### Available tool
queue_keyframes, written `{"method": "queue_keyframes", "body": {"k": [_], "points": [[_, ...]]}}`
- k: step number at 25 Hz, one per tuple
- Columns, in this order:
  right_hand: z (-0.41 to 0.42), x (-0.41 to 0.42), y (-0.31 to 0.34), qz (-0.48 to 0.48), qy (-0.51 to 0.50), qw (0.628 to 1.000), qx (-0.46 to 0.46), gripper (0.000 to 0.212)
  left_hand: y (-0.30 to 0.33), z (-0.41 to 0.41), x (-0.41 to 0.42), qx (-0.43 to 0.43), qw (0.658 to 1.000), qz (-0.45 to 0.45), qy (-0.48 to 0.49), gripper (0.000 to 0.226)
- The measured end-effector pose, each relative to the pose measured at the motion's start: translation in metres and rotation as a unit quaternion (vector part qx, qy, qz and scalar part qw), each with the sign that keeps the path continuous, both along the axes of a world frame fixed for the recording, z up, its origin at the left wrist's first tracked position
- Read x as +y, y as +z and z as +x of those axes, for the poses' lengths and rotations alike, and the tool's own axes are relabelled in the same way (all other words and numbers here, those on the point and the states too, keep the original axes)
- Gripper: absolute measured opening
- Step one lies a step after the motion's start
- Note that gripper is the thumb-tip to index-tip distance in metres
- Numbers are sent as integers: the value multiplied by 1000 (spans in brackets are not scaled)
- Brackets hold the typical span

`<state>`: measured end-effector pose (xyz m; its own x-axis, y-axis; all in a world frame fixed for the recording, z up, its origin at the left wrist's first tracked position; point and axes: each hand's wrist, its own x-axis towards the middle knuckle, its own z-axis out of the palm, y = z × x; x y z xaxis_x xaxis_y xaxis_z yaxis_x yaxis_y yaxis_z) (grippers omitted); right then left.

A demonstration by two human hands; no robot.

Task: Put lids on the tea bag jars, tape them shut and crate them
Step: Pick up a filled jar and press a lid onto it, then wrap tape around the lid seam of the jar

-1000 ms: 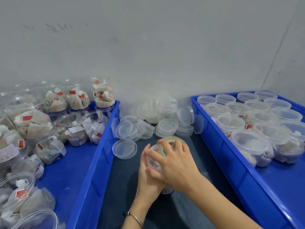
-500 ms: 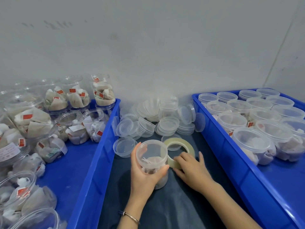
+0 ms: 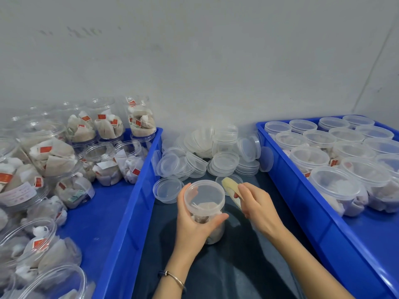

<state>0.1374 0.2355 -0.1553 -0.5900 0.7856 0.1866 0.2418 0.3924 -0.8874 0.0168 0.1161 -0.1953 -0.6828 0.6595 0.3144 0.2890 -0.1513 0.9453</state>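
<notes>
I cannot make out the tape (image 3: 233,194) clearly; right hand (image 3: 258,207) fingers pinch it, roll edge-on. Left hand (image 3: 194,223) fingers clamp the lidded jar (image 3: 205,203) between both crates (image 3: 289,169). Loose lids (image 3: 224,160) behind.

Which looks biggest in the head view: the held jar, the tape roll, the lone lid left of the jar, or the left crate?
1. Left crate
2. Jar
3. Lid
4. Tape roll, though it is seen edge-on and partly hidden by a hand, so unsure against the lid.
</notes>
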Motion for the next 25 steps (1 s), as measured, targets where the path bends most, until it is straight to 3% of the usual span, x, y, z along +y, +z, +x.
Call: {"method": "queue_keyframes", "body": {"k": [3,5,9,12,20,22,25], "points": [[1,-8,10,101,8,995,10,33,15,-3,-5,-6,998,-36,-47,106],[4,-13,18,178,10,984,-4,36,33,-3,-8,1,999,-32,-28,102],[5,-19,30,251,15,968,-2,50,72,3,8,170,982,-76,-32,57],[2,-22,31,264,-2,965,-1,58,77,14,17,196,970,-126,-64,66],[3,-23,26,274,-59,960,-14,59,69,32,14,292,955,8,52,33],[3,-24,25,272,-56,960,-13,59,69,35,13,263,960,38,82,25],[8,-24,27,287,-25,957,-8,54,75,27,13,100,991,51,75,13]]}}
